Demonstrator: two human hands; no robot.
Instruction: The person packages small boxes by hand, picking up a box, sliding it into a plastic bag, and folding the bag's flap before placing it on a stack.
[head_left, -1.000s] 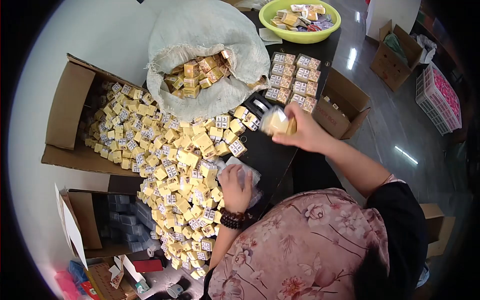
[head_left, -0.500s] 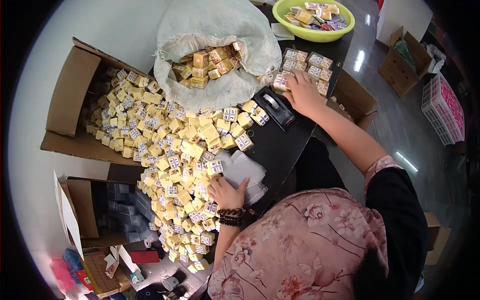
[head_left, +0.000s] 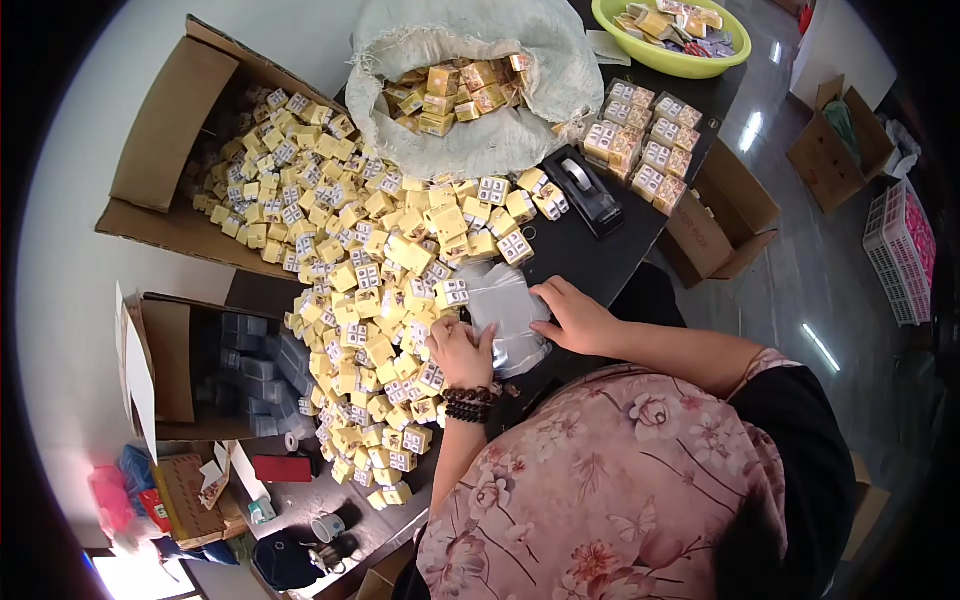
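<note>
My left hand (head_left: 462,358), with dark beads at the wrist, rests at the edge of a pile of yellow cubes (head_left: 408,255). Its thumb is apart from the bent fingers, near the clear plastic pieces (head_left: 505,305). On the other side of this plastic is my right hand (head_left: 575,317), its thumb and fingers spread at the plastic's edge. Whether it lifts a piece cannot be seen. A black tape dispenser (head_left: 590,200) lies beyond the hands. Behind it, packed cube blocks (head_left: 655,140) sit in rows on the black table (head_left: 560,248).
A white sack (head_left: 480,150) with cubes lies at the back, beside a green bowl (head_left: 680,64). Cardboard boxes (head_left: 150,150) stand at the left, one holding clear packages (head_left: 262,370). Another carton (head_left: 697,235) is beyond the table's right edge.
My right hand has moved from the packed blocks back to the clear plastic. My left hand stays by the pile. The whole view has shifted, with the table's things appearing farther right and higher.
</note>
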